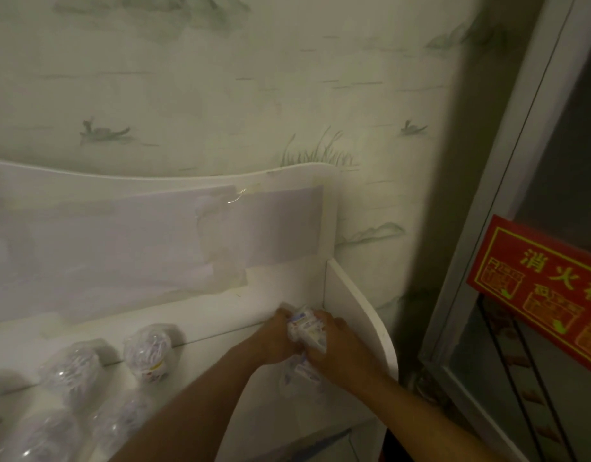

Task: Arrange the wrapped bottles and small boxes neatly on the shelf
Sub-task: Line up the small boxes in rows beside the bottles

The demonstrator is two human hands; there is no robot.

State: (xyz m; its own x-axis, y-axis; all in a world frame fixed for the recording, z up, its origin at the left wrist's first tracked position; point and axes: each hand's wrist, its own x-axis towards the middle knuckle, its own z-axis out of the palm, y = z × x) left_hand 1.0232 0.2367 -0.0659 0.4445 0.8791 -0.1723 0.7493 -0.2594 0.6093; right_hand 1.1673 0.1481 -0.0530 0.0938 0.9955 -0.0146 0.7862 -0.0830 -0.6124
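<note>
A white shelf (194, 368) runs along the wall. Both hands meet at its far right corner around one plastic-wrapped bottle (307, 331). My left hand (275, 340) grips its left side and my right hand (337, 348) grips its right side, against the shelf's side panel (357, 305). Several other wrapped bottles stand to the left; one wrapped bottle (149, 351) is nearest the hands, a second wrapped bottle (72, 371) is further left. More blurred bottles sit at the bottom left (44, 438). No small boxes are clearly visible.
The shelf's tall back panel (154, 238) carries taped paper sheets. Behind it is painted wallpaper (220, 95). To the right stands a glass-fronted cabinet with a metal frame (480, 248) and a red sign with yellow characters (540, 288).
</note>
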